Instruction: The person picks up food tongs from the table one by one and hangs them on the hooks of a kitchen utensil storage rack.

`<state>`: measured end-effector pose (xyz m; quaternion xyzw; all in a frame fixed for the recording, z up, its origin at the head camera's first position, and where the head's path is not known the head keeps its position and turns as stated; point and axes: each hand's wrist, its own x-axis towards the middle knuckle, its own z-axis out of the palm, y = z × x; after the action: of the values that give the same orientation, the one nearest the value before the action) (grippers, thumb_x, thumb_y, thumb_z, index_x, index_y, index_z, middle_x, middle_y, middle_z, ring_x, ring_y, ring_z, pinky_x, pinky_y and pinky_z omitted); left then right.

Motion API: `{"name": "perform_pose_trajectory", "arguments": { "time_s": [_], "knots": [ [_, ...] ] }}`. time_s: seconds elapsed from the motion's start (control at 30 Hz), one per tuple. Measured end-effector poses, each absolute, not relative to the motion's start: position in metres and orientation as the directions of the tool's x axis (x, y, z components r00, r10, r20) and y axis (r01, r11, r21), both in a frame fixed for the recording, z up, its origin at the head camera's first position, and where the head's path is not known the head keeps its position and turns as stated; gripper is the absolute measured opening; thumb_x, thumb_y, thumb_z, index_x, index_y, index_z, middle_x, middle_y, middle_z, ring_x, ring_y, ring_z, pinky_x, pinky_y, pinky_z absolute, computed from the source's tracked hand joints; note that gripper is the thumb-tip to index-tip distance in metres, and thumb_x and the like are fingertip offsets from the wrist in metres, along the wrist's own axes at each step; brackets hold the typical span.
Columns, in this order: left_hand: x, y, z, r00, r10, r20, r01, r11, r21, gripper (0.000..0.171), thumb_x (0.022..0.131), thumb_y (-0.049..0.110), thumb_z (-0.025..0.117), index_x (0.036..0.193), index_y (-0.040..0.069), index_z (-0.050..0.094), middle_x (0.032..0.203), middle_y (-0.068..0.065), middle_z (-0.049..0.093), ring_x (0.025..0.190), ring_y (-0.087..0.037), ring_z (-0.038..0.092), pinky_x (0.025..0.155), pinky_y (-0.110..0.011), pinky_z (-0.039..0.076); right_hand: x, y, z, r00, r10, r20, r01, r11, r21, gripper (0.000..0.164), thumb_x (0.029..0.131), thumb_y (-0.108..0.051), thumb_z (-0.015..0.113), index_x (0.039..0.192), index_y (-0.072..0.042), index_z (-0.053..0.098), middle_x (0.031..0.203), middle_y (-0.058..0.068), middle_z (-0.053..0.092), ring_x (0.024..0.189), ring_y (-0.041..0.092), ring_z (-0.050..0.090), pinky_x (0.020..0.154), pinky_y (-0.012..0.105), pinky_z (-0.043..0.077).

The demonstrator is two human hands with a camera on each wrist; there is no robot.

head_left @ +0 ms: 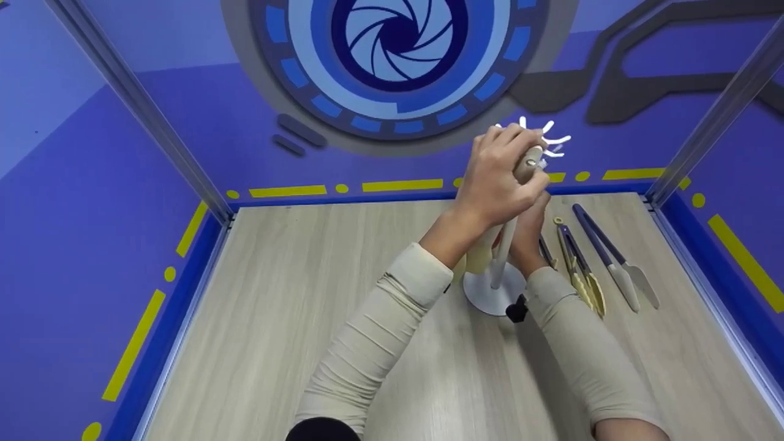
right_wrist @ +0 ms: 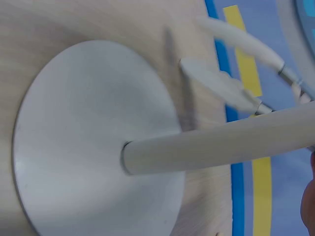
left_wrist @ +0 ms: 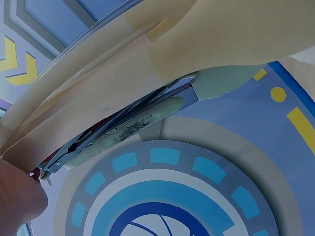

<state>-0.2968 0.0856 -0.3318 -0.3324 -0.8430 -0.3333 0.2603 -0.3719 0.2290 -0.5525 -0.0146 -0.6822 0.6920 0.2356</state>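
Note:
A utensil stand has a round silver base (head_left: 484, 297), a pale pole (head_left: 503, 251) and white hooks (head_left: 554, 139) at its top. My left hand (head_left: 493, 174) grips the top of the stand, its fingers curled over it just beside the hooks. Lower down, behind the pole, is my right hand (head_left: 530, 229), whose fingers are mostly hidden; I cannot tell what they hold. Tongs with pale tips (right_wrist: 221, 81) hang from the stand. Up close in the left wrist view are dark-handled tongs (left_wrist: 133, 115) with a pale green tip (left_wrist: 229, 81), near the left thumb (left_wrist: 22, 196).
Gold-tipped tongs (head_left: 579, 269) and grey-tipped tongs (head_left: 618, 263) lie on the wooden table (head_left: 306, 294), right of the stand. Part of another dark pair (head_left: 546, 252) shows beside my right wrist. Blue printed walls (head_left: 177, 122) enclose the back and sides.

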Motion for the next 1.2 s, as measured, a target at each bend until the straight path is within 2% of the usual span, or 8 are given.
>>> {"name": "perform_pose_trajectory", "arguments": {
  "time_s": [0.1, 0.2, 0.33, 0.47, 0.63, 0.83, 1.03, 1.2],
  "knots": [
    [-0.296, 0.084, -0.331, -0.647, 0.393, 0.653, 0.733, 0.554, 0.393, 0.031, 0.086, 0.026, 0.059, 0.116, 0.024, 0.066, 0.113, 0.009, 0.063, 0.098, -0.01, 0.048, 0.094, -0.026, 0.036, -0.372, 0.232, -0.546, -0.887, 0.409, 0.215, -0.227, 0.018, -0.974, 0.049, 0.099, -0.037, 0.06, 0.142, -0.029, 0.036, 0.131, -0.008, 0.052, 0.118, 0.01, 0.05, 0.098, 0.025, 0.044],
    [-0.297, 0.083, -0.332, -0.63, 0.399, 0.666, 0.748, 0.542, 0.382, 0.029, 0.085, 0.026, 0.061, 0.113, 0.023, 0.067, 0.119, 0.007, 0.062, 0.101, -0.01, 0.049, 0.092, -0.026, 0.037, -0.372, 0.237, -0.539, -0.859, 0.464, 0.214, -0.183, 0.112, -0.977, 0.047, 0.096, -0.019, 0.064, 0.14, -0.02, 0.047, 0.111, -0.008, 0.055, 0.1, 0.006, 0.05, 0.086, 0.019, 0.041],
    [-0.299, 0.082, -0.333, -0.605, 0.397, 0.69, 0.76, 0.545, 0.354, 0.025, 0.084, 0.026, 0.062, 0.108, 0.022, 0.069, 0.127, 0.001, 0.054, 0.11, -0.01, 0.052, 0.091, -0.026, 0.037, -0.362, 0.24, -0.519, -0.85, 0.452, 0.271, -0.216, 0.171, -0.961, 0.045, 0.092, -0.003, 0.061, 0.137, -0.005, 0.055, 0.107, -0.009, 0.049, 0.1, 0.001, 0.052, 0.087, 0.013, 0.043],
    [-0.299, 0.08, -0.335, -0.594, 0.411, 0.692, 0.764, 0.557, 0.325, 0.028, 0.086, 0.027, 0.062, 0.112, 0.022, 0.069, 0.126, -0.001, 0.052, 0.119, -0.015, 0.049, 0.1, -0.027, 0.035, -0.347, 0.237, -0.495, -0.853, 0.414, 0.318, -0.292, 0.127, -0.948, 0.046, 0.089, 0.001, 0.062, 0.134, 0.005, 0.056, 0.112, -0.006, 0.048, 0.108, 0.004, 0.056, 0.096, 0.016, 0.048],
    [-0.298, 0.076, -0.339, -0.593, 0.397, 0.7, 0.757, 0.57, 0.318, 0.032, 0.09, 0.031, 0.062, 0.12, 0.023, 0.069, 0.125, 0.005, 0.06, 0.122, -0.014, 0.048, 0.112, -0.029, 0.029, -0.336, 0.234, -0.482, -0.848, 0.378, 0.372, -0.368, 0.086, -0.926, 0.049, 0.087, 0.005, 0.062, 0.135, 0.007, 0.054, 0.115, -0.005, 0.05, 0.107, 0.006, 0.059, 0.099, 0.022, 0.049],
    [-0.298, 0.072, -0.341, -0.576, 0.374, 0.727, 0.773, 0.539, 0.335, 0.032, 0.092, 0.033, 0.065, 0.122, 0.021, 0.069, 0.12, 0.006, 0.066, 0.116, -0.011, 0.055, 0.109, -0.024, 0.034, -0.331, 0.234, -0.473, -0.817, 0.342, 0.464, -0.486, 0.023, -0.873, 0.054, 0.079, 0.016, 0.056, 0.133, 0.011, 0.055, 0.114, 0.0, 0.053, 0.1, 0.013, 0.063, 0.083, 0.019, 0.053],
    [-0.298, 0.071, -0.342, -0.542, 0.365, 0.757, 0.789, 0.531, 0.309, 0.035, 0.092, 0.036, 0.067, 0.12, 0.015, 0.065, 0.115, 0.004, 0.069, 0.108, -0.012, 0.058, 0.109, -0.022, 0.036, -0.326, 0.232, -0.461, -0.789, 0.343, 0.509, -0.529, 0.041, -0.848, 0.05, 0.083, 0.008, 0.068, 0.132, 0.009, 0.056, 0.109, 0.0, 0.056, 0.102, 0.011, 0.064, 0.091, 0.019, 0.052],
    [-0.299, 0.071, -0.345, -0.495, 0.364, 0.789, 0.811, 0.519, 0.269, 0.03, 0.092, 0.036, 0.066, 0.112, 0.013, 0.067, 0.121, 0.0, 0.065, 0.113, -0.014, 0.058, 0.109, -0.023, 0.038, -0.322, 0.232, -0.453, -0.786, 0.313, 0.534, -0.547, 0.052, -0.836, 0.049, 0.088, 0.001, 0.069, 0.135, 0.005, 0.056, 0.111, -0.001, 0.057, 0.102, 0.01, 0.062, 0.092, 0.021, 0.051]
  ]
}}
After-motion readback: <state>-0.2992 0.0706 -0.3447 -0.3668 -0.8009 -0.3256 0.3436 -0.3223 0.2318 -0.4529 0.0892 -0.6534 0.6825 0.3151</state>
